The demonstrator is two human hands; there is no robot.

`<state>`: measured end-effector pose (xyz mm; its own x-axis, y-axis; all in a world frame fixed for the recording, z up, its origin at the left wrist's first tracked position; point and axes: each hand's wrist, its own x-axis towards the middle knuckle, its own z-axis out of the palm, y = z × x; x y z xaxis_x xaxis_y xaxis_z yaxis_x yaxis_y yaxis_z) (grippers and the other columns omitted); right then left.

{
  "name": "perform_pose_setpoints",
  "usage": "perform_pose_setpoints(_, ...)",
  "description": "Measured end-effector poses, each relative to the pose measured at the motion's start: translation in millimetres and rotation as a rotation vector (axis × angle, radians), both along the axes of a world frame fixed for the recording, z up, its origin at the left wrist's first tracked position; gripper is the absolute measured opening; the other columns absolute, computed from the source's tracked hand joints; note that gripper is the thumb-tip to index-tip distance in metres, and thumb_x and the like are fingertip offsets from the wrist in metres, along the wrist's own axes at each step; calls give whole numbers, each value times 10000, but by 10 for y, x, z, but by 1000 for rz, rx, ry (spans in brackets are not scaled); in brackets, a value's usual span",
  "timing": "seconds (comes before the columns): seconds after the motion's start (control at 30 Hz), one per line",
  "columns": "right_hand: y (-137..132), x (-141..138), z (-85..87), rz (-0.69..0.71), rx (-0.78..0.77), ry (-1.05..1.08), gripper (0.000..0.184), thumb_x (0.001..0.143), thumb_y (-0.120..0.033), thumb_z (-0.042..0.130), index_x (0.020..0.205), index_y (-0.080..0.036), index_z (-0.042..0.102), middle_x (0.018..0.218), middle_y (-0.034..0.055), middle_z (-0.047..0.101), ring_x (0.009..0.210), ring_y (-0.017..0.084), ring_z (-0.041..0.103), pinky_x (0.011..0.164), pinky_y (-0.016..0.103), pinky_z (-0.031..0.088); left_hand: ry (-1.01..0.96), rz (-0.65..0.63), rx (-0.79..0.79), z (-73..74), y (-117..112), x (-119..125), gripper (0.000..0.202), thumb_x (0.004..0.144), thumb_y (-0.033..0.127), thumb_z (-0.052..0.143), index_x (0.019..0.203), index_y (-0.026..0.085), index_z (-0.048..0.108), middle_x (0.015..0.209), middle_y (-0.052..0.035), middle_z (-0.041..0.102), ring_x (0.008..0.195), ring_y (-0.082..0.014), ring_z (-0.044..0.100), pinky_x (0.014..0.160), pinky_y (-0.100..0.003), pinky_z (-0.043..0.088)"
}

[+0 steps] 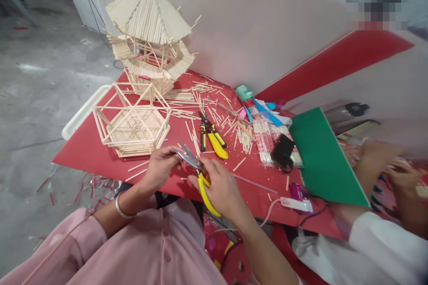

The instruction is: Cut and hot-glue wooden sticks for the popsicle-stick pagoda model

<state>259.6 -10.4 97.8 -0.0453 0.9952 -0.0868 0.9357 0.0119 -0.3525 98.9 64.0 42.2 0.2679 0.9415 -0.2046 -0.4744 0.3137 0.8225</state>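
My right hand (pixel 222 189) is closed round the yellow handles of a pair of cutters (pixel 193 164), whose metal jaws point left. My left hand (pixel 160 167) is pinched at the jaws, its fingertips together on something too small to make out. Both hands hover over the near edge of the red table (pixel 87 147). A hexagonal stick frame (pixel 132 120) lies just beyond my left hand. A tall stick pagoda (pixel 150 38) stands behind it. A second pair of yellow-handled pliers (pixel 212 136) rests on the table past my hands.
Loose sticks (pixel 203 98) litter the table's middle. A packet of sticks (pixel 264 138), a green tube (pixel 244 93), a black object (pixel 282 151) and a green sheet (pixel 324 160) lie to the right. Another person's hands (pixel 384 164) work at the far right. A thin rod (pixel 254 183) lies near my right hand.
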Motion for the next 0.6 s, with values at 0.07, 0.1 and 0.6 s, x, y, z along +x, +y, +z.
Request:
perform_pose_setpoints(0.07, 33, 0, 7, 1, -12, 11, 418, 925, -448, 535, 1247, -182, 551, 1020, 112, 644, 912, 267, 626, 770, 368, 478, 35, 26, 23, -7, 17, 10, 223, 632, 338, 846, 679, 162, 716, 569, 0, 657, 469, -87, 545, 474, -202, 448)
perform_pose_setpoints(0.1, 50, 4, 9, 2, -19, 26, 408, 928, -443, 531, 1242, -184, 552, 1023, 111, 647, 903, 259, 627, 764, 359, 476, 50, 33, 27, -5, 27, 18, 219, 628, 335, 844, 668, 163, 714, 567, 0, 656, 466, -89, 541, 473, -204, 446)
perform_pose_setpoints(0.6, 397, 259, 72, 37, -88, 27, 308, 955, -462, 483, 1065, -206, 615, 811, 45, 669, 658, 179, 601, 594, 255, 379, 224, 80, 105, 8, 301, 307, 118, 675, 254, 755, 590, 189, 707, 569, -5, 663, 523, -122, 564, 489, -223, 441)
